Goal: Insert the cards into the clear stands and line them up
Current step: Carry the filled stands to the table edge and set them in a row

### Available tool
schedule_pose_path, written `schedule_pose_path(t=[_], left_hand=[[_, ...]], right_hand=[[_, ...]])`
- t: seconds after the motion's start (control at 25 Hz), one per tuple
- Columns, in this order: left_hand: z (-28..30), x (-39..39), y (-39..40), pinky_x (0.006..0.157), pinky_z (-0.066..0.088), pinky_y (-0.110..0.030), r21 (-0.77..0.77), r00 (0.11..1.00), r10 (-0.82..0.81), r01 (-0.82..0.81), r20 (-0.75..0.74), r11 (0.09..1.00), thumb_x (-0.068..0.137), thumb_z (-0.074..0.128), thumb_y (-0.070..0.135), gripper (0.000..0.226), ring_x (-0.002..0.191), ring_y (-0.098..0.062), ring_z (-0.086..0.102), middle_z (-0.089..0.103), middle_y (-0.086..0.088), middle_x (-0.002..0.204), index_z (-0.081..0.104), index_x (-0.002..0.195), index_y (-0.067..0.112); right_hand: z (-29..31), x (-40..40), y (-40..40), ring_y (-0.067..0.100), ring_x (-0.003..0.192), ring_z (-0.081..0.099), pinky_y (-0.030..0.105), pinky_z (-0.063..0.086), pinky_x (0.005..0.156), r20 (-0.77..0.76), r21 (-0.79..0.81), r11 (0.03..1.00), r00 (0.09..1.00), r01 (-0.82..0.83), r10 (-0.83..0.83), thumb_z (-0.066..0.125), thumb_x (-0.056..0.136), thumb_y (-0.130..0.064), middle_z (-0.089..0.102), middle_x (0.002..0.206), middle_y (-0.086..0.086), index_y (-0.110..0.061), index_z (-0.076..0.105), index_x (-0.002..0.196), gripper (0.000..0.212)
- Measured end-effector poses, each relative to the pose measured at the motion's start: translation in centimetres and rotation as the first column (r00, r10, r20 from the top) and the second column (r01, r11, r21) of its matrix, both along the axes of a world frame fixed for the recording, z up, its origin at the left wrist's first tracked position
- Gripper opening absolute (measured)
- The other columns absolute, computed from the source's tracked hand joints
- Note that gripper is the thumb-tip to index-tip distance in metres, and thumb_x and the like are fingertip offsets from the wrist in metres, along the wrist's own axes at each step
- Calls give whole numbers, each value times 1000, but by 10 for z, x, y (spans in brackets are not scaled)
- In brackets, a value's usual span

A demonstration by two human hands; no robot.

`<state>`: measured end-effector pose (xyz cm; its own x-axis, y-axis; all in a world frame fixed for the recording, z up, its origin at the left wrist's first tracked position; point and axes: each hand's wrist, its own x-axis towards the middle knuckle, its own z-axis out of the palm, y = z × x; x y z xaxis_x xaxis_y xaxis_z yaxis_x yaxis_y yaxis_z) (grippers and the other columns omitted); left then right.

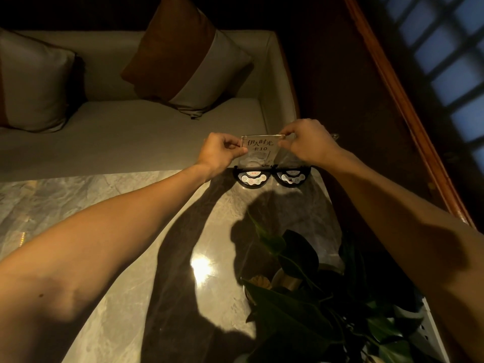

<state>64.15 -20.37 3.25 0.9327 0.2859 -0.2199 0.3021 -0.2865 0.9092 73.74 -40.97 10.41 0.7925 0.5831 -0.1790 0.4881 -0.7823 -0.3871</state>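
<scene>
Both arms are reaching toward twelve o'clock across the marble surface [110, 258], meeting at its far edge. The left hand [221, 153] is pinching the upper left corner of the clear stand [259, 153], thumb and fingers [237, 150] pressed together on the panel's edge. The right hand [307, 145] is pinching the upper right corner the same way, its fingertips closed on the top rim. The stand is being held upright between the two hands, facing the camera, and the card [260, 146] with dark handwritten characters and "10" is showing through its upper half. The panel's lower edge is sitting at the black half-round base [252, 178], which is resting on the surface and carrying a cluster of small round buttons. A second black half-round base [292, 176] is lying just beside it at three o'clock, touching or nearly so. Whether a clear panel is standing in that second base cannot be told in the dim light.

A leafy potted plant [314, 297] is sitting at five o'clock on the surface, and a cushioned sofa [131, 134] with pillows is filling the view at eleven o'clock.
</scene>
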Motion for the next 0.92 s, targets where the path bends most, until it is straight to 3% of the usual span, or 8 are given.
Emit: schedule_pose_path(t=[0.08,0.2,0.28,0.64,0.76,0.92], left_hand=[[4,0,1,72,54,-12,34,1000,-7,7,-7,999,85,80,12,10,77,-2,66,73,1,88,74,91,17],[18,-1,4,77,56,-18,63,1000,-13,14,-12,998,83,82,17,16,81,-8,66,74,-2,90,75,97,13],[32,-6,7,80,55,-22,87,1000,-12,12,2,996,84,82,22,21,85,-10,65,75,-4,95,76,101,12],[136,-82,51,85,47,-23,301,994,-64,34,91,953,92,72,37,25,93,-4,65,75,4,101,78,106,18],[166,-130,65,84,45,-20,347,992,-115,93,44,933,93,69,41,35,97,-3,63,73,2,113,74,118,17],[190,-209,84,93,46,-23,405,992,-127,105,27,908,91,69,47,52,117,-12,63,68,0,131,65,133,16]], right_hand=[[2,-2,1,6,81,61,22,52,69,-11,-13,1000,1000,-4,4,64,96,-29,71,114,4,-15,67,122,29],[9,-10,4,20,115,61,32,52,93,-14,-26,1000,1000,-7,7,65,96,-28,66,128,7,-14,59,134,41],[21,-19,8,26,123,58,36,49,98,2,-9,1000,1000,-7,7,66,94,-27,61,135,10,-13,55,138,48],[95,-86,47,23,128,54,44,46,104,17,77,997,1000,-15,14,64,94,-39,57,141,6,-18,54,141,52],[112,-125,66,23,131,52,42,45,105,13,87,995,999,-40,39,64,92,-44,54,145,5,-19,50,144,59],[119,-189,96,25,140,42,40,38,108,46,106,990,995,-91,87,65,89,-50,43,155,5,-22,38,152,73]])
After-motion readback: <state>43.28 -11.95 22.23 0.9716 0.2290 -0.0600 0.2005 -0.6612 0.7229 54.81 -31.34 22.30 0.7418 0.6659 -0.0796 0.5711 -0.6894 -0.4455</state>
